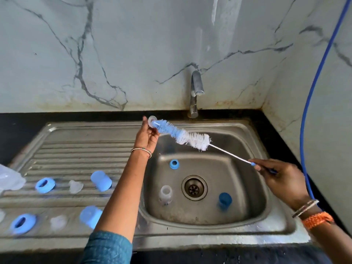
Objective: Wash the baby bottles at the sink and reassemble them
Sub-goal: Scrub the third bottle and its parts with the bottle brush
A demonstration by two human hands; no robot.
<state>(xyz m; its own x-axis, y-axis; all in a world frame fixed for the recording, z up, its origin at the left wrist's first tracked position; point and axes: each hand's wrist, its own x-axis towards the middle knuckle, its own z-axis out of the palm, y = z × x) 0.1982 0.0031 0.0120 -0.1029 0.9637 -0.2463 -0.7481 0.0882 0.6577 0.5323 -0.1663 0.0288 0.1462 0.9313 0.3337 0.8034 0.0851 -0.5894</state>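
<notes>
Bottle teat pinched in left hand mid-frame; brush tip inside it, handle gripped by right hand over sink.

My sink is dull scratched steel with a ribbed draining side; the wall is glossy marble, my brush has soft bristles, the caps are smooth plastic

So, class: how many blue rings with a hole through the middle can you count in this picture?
3. Two blue rings lie on the draining board, one farther back and one nearer; a third sits in the sink basin. More may be hidden out of view at left.
</notes>
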